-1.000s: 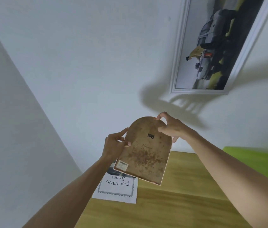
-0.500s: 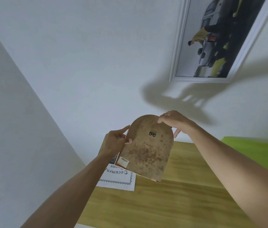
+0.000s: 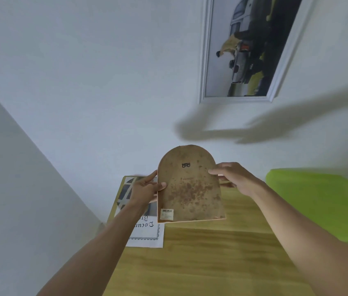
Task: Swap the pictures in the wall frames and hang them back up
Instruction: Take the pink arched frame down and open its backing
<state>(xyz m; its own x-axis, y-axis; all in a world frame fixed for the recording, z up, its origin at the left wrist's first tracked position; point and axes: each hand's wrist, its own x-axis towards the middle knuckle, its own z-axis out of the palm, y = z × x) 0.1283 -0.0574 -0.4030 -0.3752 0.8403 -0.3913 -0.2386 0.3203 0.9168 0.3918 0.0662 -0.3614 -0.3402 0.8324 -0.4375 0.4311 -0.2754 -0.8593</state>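
Observation:
I hold an arched picture frame (image 3: 190, 186) upright above the table, its stained brown back toward me, with a small black hanger near the top and a barcode sticker at the lower left. My left hand (image 3: 145, 189) grips its left edge, thumb on the back. My right hand (image 3: 235, 178) grips the right edge, fingers curled round it. A white-framed picture (image 3: 245, 48) of a car and people hangs on the wall at the upper right. On the table lies a white "Document Frame" sheet (image 3: 147, 233) over another picture (image 3: 126, 191).
The wooden table (image 3: 211, 263) runs along the white wall. A bright green surface (image 3: 322, 204) lies at its right side. A grey wall panel (image 3: 19, 199) stands close on the left.
The arched frame has turned from tilted to upright. My right hand slid from its top down to the right edge. The view has swung, showing more of the wall.

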